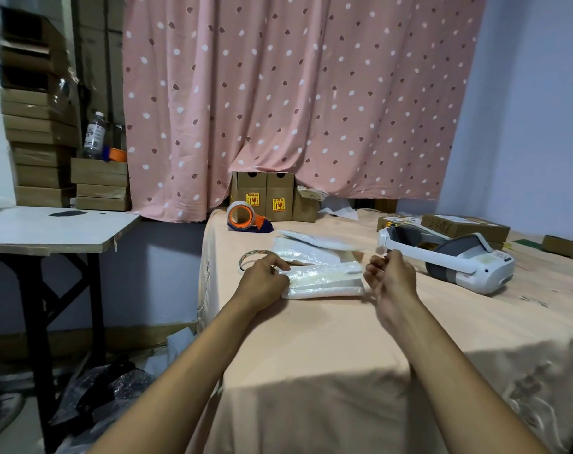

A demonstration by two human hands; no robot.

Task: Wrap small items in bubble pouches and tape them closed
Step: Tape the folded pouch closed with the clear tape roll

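A folded white bubble pouch [324, 280] lies on the peach-covered table [311, 348], a strip of clear tape across its top. My left hand [265, 276] presses down on the pouch's left end. My right hand [388, 273] hovers just right of the pouch with fingers curled, pinching what looks like a stretch of clear tape [360, 249]. A small roll of clear tape [250, 258] lies behind my left hand. More white pouches [306, 247] are stacked behind the wrapped one.
An orange tape dispenser [246, 217] and brown boxes [268, 199] stand at the table's far edge. A white VR headset [452, 260] lies to the right, near flat cardboard boxes [465, 226]. A grey side table [49, 227] stands at left.
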